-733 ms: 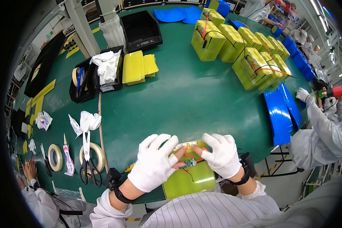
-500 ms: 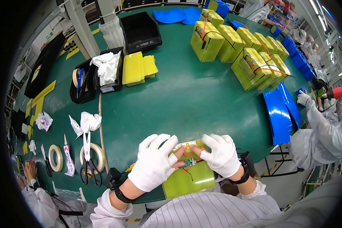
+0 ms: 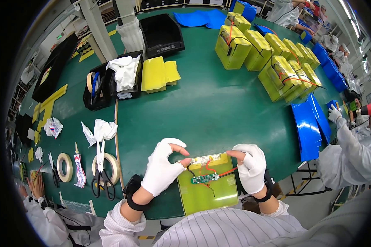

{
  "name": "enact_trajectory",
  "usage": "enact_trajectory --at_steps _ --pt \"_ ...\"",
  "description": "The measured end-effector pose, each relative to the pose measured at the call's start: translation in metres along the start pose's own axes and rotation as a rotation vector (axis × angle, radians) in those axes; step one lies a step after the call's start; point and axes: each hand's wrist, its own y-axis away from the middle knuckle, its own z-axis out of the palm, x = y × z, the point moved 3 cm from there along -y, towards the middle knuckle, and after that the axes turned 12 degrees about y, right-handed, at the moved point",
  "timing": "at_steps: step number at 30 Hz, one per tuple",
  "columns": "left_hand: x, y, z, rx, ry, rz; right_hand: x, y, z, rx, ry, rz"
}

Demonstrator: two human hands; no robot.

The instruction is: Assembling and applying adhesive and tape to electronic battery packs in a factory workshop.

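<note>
A flat yellow-green battery pack [image 3: 208, 197] lies in front of me at the table's near edge. On it sits a small green circuit board [image 3: 205, 178] with red and black wires. My left hand [image 3: 163, 164], in a white glove with bare thumb and index tips, is beside the pack's upper left corner. Its thumb and index finger are spread, with a gap between them. At the upper right corner is my right hand [image 3: 251, 166], gloved alike, fingers curled in and one bare fingertip against the corner. Whether anything is inside its curl is hidden.
On my left lie scissors [image 3: 101, 177], tape rolls [image 3: 64, 167] and a glue tube [image 3: 79, 171]. Behind them stand black bins [image 3: 130, 92] and yellow sheets [image 3: 153, 74]. Several wired yellow packs [image 3: 233, 47] stand at the far right, near blue sheets [image 3: 305, 131]. Co-workers sit on both sides.
My hands have moved apart from the wires at the pack's top middle toward its upper corners, uncovering the circuit board. The whole view has shifted slightly.
</note>
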Motion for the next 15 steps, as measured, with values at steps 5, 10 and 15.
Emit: enact_trajectory --at_steps 5,10,15 --pt "-0.022 -0.003 0.002 -0.144 0.316 -0.212 0.001 0.003 0.004 0.004 -0.023 0.0" --pt "-0.022 -0.004 0.003 -0.217 0.511 -0.314 0.004 0.004 0.005 -0.008 -0.056 0.018" --pt "-0.011 -0.005 0.001 -0.262 0.218 -0.178 0.004 0.003 0.003 -0.005 -0.051 0.023"
